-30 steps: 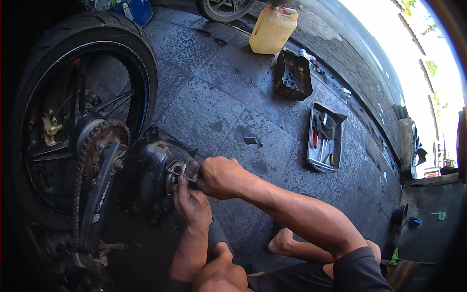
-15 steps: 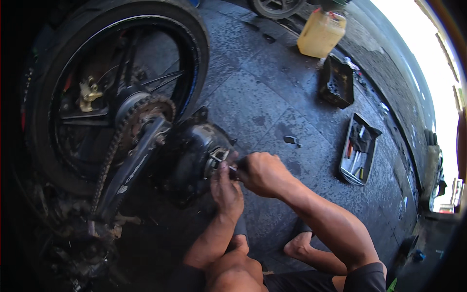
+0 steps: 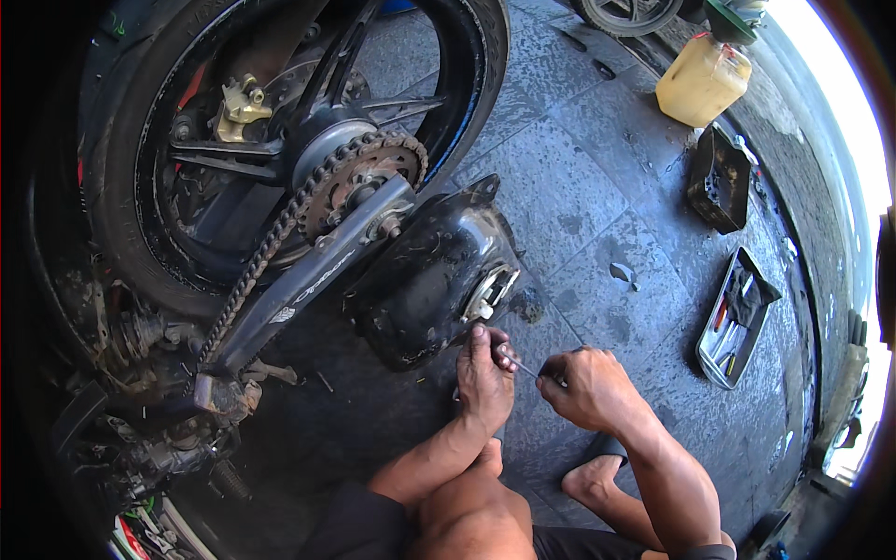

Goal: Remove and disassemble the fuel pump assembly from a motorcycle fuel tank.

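My right hand [image 3: 593, 387] is closed around the hidden end of a screwdriver [image 3: 525, 368], whose thin metal shaft points left. Its other end meets the curled fingers of my left hand [image 3: 487, 378], which pinch a small piece I cannot make out. Just beyond the left fingertips lies a black motorcycle fuel tank [image 3: 415, 280] on the floor. A pale metal and white fitting [image 3: 490, 293] sits in an opening on the tank's right side. Both hands are apart from that fitting.
A motorcycle's rear wheel [image 3: 140, 252], chain [image 3: 271, 238] and swingarm [image 3: 308, 280] stand at left. On the tiled floor at right are a tool tray [image 3: 702, 347], a black bin [image 3: 719, 210] and a yellowish jerrycan [image 3: 695, 89] with a green funnel [image 3: 728, 23].
Both hands have drawn back from the tank's fitting toward me, and a gap has opened between them, showing the screwdriver shaft. The whole view has shifted, moving the scene rightward.
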{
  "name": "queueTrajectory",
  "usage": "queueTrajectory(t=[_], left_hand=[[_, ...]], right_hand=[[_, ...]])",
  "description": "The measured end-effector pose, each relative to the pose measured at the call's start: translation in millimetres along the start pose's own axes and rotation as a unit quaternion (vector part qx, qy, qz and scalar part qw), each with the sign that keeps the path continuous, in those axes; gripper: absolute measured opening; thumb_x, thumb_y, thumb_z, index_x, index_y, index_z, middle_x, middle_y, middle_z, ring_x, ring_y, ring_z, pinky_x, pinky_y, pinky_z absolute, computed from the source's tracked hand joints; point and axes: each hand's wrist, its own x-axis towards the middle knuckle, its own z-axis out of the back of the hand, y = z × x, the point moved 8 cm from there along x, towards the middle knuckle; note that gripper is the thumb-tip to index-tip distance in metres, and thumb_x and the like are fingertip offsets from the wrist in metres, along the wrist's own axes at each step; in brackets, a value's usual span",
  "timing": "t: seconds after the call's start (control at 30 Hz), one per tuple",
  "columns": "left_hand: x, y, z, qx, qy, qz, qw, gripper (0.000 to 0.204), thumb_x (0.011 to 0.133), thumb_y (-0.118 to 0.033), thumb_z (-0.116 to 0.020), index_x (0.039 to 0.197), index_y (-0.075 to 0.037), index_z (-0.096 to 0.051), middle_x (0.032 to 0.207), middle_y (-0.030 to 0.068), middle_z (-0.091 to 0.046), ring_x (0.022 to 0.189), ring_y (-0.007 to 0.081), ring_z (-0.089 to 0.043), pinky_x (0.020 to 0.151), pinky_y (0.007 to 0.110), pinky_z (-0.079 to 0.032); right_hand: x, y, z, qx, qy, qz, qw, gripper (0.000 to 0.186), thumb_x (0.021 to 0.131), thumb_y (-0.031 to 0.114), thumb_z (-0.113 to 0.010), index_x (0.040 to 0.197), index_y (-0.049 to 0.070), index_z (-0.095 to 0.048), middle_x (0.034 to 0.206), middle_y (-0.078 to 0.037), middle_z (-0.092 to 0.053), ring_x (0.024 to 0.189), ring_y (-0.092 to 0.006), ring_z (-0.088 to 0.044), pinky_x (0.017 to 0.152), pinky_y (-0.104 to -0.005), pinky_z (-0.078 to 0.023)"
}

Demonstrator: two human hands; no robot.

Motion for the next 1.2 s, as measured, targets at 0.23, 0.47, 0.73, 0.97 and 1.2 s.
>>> queueTrajectory(t=[0.23,0.47,0.73,0.97,1.2], left_hand=[[-11.6,-8.9,8.1,-0.039,-0.020,0.007,0.999,0.025,0.097,-0.019,-0.048,0.109,-0.001,-0.060,0.081,-0.0002,-0.054,0.073,0.0103,-0.052,0.069,0.027,-0.045],[-9.3,-23.7,1.3,-0.015,-0.038,-0.030,0.999,0.025,0.098,-0.024,-0.063,0.109,-0.002,-0.062,0.075,-0.0037,-0.055,0.072,0.0067,-0.052,0.069,0.024,-0.045],[-7.8,-18.4,-12.0,-0.043,-0.031,0.021,0.998,0.019,0.096,-0.023,-0.069,0.100,-0.006,-0.063,0.077,-0.0039,-0.055,0.073,0.0056,-0.053,0.069,0.021,-0.045],[-10.3,-26.3,-2.7,-0.017,-0.066,0.010,0.998,0.019,0.096,-0.022,-0.069,0.103,-0.005,-0.065,0.077,-0.0044,-0.054,0.072,0.0039,-0.050,0.069,0.020,-0.043],[-11.2,-24.4,-5.2,-0.048,-0.044,0.018,0.998,0.020,0.098,-0.020,-0.066,0.107,-0.002,-0.067,0.073,-0.0056,-0.051,0.068,0.0046,-0.046,0.067,0.022,-0.039]], right_hand=[[23.4,21.1,-9.8,0.051,-0.078,0.031,0.995,0.023,0.089,0.020,-0.062,0.094,-0.001,-0.071,0.077,-0.024,-0.068,0.079,-0.0432,-0.067,0.074,-0.0496,-0.053],[27.4,30.9,-11.1,0.037,-0.107,0.056,0.992,0.023,0.088,0.019,-0.061,0.094,0.000,-0.072,0.075,-0.026,-0.067,0.080,-0.0447,-0.067,0.076,-0.0507,-0.053],[17.5,46.6,7.1,-0.063,-0.200,0.064,0.976,0.022,0.086,0.025,-0.066,0.077,0.005,-0.068,0.070,-0.017,-0.066,0.077,-0.0360,-0.062,0.075,-0.0473,-0.043],[35.7,31.1,-2.4,0.030,-0.021,-0.026,0.999,0.032,0.091,0.027,-0.059,0.090,-0.002,-0.072,0.078,-0.028,-0.067,0.080,-0.0450,-0.068,0.076,-0.0506,-0.054],[40.5,29.1,4.8,-0.005,-0.038,-0.014,0.999,0.035,0.089,0.032,-0.065,0.089,-0.002,-0.074,0.080,-0.026,-0.069,0.082,-0.0440,-0.068,0.080,-0.0490,-0.054]])
